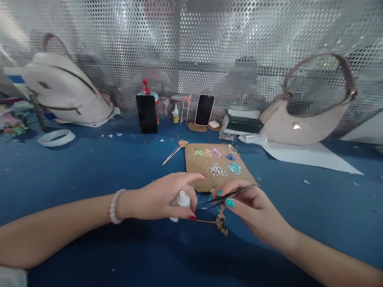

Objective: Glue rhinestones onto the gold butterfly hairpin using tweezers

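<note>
My left hand (169,197) is closed around a small white bottle (183,199), which looks like a glue bottle with a pale cap. By its thumb runs the thin stem of a gold hairpin (206,221); whether the hand grips the stem too, I cannot tell. The hairpin's openwork ornament (221,225) lies below my right fingers. My right hand (254,207) pinches dark tweezers (230,194), their tips pointing left and slightly apart. Just beyond both hands lies a cardboard sheet (197,165) with small piles of coloured rhinestones, among them silver (218,170) and turquoise (234,169).
Another gold hairpin (173,153) lies left of the cardboard. Farther back stand two phones (147,114) (204,110), a small glue bottle (175,114) and a green box (243,124). A white backpack (66,89) and a pale handbag (305,121) flank them. A tape roll (56,138) lies left.
</note>
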`<state>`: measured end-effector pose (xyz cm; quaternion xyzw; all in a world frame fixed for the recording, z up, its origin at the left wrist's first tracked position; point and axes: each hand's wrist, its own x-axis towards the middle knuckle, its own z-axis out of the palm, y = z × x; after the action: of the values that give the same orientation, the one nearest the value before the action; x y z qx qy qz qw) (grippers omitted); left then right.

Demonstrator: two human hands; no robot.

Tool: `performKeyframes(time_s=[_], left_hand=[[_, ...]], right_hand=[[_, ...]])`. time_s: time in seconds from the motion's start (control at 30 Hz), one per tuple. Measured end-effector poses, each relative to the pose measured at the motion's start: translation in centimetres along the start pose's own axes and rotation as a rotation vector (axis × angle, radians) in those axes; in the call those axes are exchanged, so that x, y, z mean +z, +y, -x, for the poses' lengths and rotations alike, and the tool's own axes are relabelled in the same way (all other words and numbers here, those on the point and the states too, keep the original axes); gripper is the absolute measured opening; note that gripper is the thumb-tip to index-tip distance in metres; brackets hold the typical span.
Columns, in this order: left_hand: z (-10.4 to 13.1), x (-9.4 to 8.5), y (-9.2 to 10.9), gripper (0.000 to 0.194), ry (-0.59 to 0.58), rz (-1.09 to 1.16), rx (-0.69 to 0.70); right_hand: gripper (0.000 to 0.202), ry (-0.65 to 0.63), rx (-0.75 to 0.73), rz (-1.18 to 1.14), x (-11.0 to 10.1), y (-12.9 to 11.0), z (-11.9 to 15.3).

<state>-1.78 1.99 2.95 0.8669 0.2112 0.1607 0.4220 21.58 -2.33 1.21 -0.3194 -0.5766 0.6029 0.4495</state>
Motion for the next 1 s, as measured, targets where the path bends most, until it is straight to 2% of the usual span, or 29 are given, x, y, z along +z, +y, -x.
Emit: performKeyframes(time_s=[0.2, 0.37, 0.57, 0.73, 0.9, 1.0], left_hand=[[0.1, 1.5, -1.9, 0.036, 0.092, 0.066, -0.046], [-0.2, 1.8, -2.2, 0.023, 0.131, 0.060, -0.004], [-0.1, 2.4, -2.6, 0.034, 0.240, 0.112, -0.080], [0.0, 2.9, -2.8, 0.023, 0.272, 0.272, -0.133], [-0.1, 3.1, -2.1, 0.008, 0.347, 0.461, -0.206], [0.0, 3.5, -1.4, 0.015, 0.326, 0.619, -0.255]], right_hand=[[0.010, -0.003, -0.028, -0.016, 0.1, 0.1, 0.0], [0.009, 0.001, -0.034, -0.017, -0.1, 0.2, -0.3], [0.007, 0.024, -0.038, -0.022, -0.1, 0.1, -0.4], [0.006, 0.036, -0.053, -0.027, 0.2, -0.1, -0.6], [0.007, 0.059, -0.072, -0.041, 0.3, 0.0, -0.5], [0.006, 0.066, -0.048, -0.071, 0.5, -0.2, -0.3]])
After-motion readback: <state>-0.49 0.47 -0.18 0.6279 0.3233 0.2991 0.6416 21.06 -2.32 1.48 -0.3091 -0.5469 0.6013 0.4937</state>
